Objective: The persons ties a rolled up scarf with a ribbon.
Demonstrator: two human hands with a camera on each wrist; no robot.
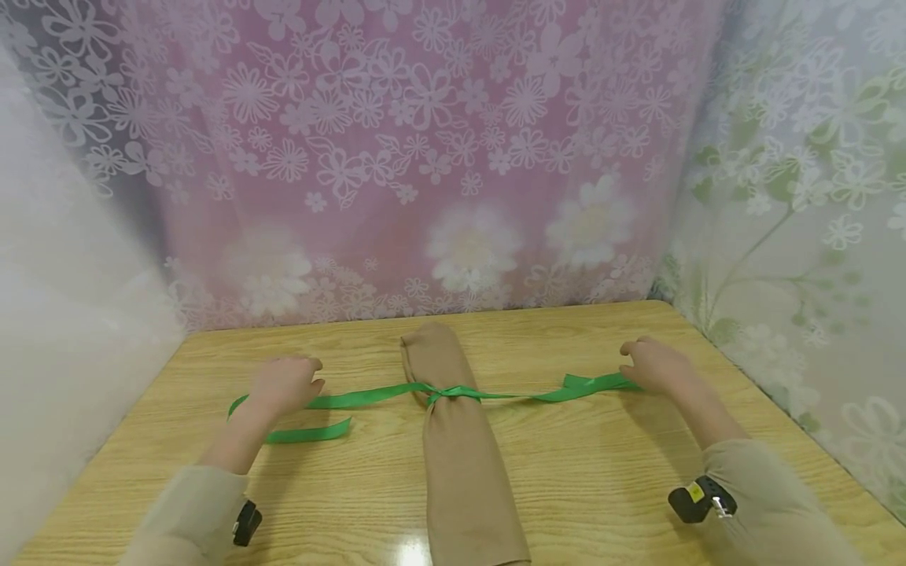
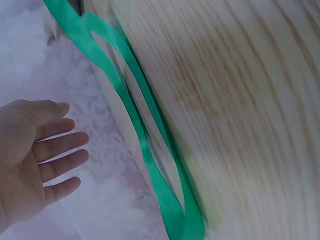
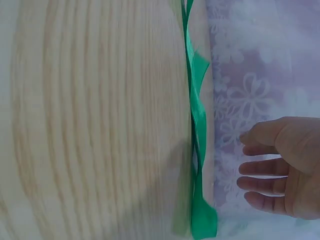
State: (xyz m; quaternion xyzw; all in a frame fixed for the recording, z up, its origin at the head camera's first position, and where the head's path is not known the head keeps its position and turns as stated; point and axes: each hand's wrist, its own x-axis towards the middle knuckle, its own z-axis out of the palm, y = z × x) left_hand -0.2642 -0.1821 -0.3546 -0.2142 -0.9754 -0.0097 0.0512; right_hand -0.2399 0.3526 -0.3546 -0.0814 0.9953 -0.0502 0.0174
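A rolled brown cloth (image 1: 467, 464) lies lengthwise down the middle of the table. Round its upper part a green ribbon (image 1: 368, 397) is tied, gathering the fabric at a knot, and its tails run out to both sides. My left hand (image 1: 283, 385) hovers over the left tail, which loops back beneath the wrist; in the left wrist view that hand (image 2: 45, 155) has spread, loosely bent fingers and holds nothing. Above the end of the right tail is my right hand (image 1: 658, 365). The right wrist view shows its relaxed fingers (image 3: 265, 185) apart from the ribbon (image 3: 200, 125).
The wooden table (image 1: 580, 472) has its back edge against a pink flowered curtain (image 1: 396, 157). Pale patterned curtains (image 1: 800, 196) close in on the right, and a whitish one (image 1: 78, 275) on the left.
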